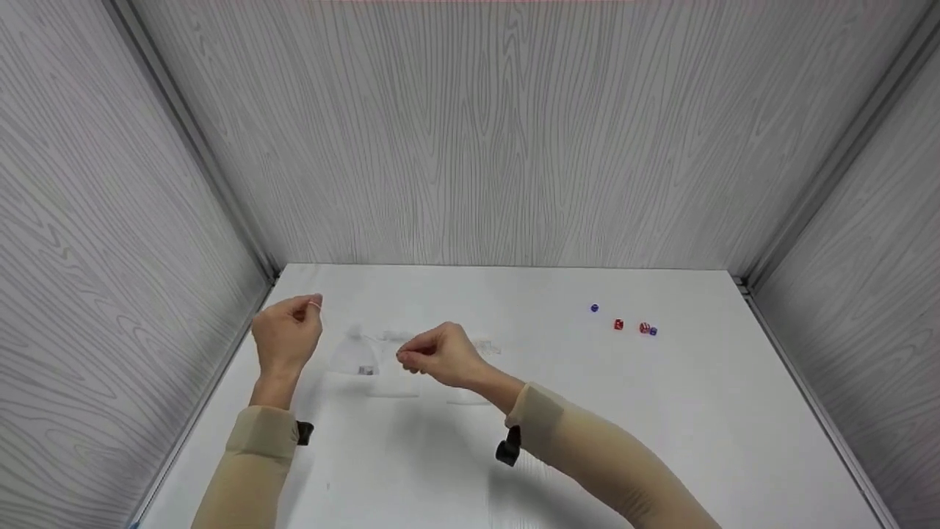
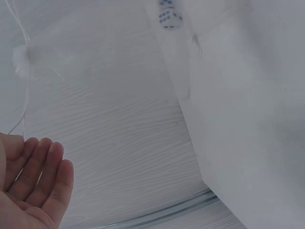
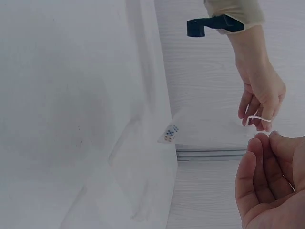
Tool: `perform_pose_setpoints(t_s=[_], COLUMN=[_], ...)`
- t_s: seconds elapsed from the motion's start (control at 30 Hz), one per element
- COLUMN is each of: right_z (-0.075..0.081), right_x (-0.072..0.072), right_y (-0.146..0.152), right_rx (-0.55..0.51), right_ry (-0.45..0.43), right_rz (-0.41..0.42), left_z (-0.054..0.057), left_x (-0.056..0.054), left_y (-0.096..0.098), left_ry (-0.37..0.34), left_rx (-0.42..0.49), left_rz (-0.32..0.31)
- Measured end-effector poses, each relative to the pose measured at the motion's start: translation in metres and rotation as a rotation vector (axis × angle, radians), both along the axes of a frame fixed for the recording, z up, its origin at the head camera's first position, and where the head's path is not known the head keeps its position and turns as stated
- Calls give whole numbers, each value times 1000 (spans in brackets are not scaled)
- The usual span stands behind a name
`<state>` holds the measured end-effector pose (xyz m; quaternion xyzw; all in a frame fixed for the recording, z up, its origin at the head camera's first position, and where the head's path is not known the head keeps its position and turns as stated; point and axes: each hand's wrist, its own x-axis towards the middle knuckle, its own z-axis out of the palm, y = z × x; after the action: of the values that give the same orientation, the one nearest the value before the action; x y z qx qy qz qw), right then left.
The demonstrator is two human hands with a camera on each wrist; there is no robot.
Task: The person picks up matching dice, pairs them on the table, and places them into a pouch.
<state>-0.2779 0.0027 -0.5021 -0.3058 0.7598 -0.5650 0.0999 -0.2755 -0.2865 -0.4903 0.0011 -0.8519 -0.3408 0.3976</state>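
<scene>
A sheer white drawstring bag [image 1: 351, 356] hangs between my hands, its neck gathered into a tight bunch. White dice [image 3: 170, 133] with coloured dots lie in a bottom corner of the bag; blue-dotted ones show in the left wrist view. To the left of the bag, my left hand [image 1: 288, 334] pinches a white drawstring [image 2: 25, 109] between thumb and curled forefinger. On the other side my right hand [image 1: 444, 356] has thumb and fingertips pressed together, pinching the opposite end of the drawstring. Both hands are raised over the white table [image 1: 411, 463].
More sheer bags [image 1: 393, 395] lie flat on the table under and beside my right hand. At the back right are loose dice: red ones [image 1: 619, 324] and small blue ones [image 1: 595, 308]. Grey wood-grain panels [image 1: 470, 132] enclose the table at the back and sides.
</scene>
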Motion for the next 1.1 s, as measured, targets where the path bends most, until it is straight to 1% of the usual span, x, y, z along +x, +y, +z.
perform_pose_setpoints(t_s=[0.1, 0.2, 0.33, 0.43, 0.6, 0.77, 0.9, 1.0, 1.1], right_z=[-6, -14, -26, -34, -46, -54, -56, -58, -62], right_x=[1, 1, -2, -4, -8, -9, -13, -14, -16], right_y=[-18, -30, -41, -45, -48, -55, -63, -72, -81], right_rx=[21, 69, 121, 128, 158, 191, 227, 264, 288], right_ry=[-42, -61, -38, -18, 0, -18, -4, -7, -36], right_rz=[-25, -65, -109, -146, -196, -183, -157, -120, -80], left_z=[-2, -11, -26, -37, -49, -55, -55, -55, -56], left_x=[0, -1, -1, -1, 1, 4, 1, 0, 3], left_y=[-9, -15, -22, -26, -32, -37, -40, -41, -43], left_ry=[-47, -85, -149, -208, -306, -401, -447, -485, -542], left_rx=[6, 10, 28, 44, 67, 80, 80, 85, 111], left_rz=[32, 41, 58, 64, 47, 40, 22, -12, -68])
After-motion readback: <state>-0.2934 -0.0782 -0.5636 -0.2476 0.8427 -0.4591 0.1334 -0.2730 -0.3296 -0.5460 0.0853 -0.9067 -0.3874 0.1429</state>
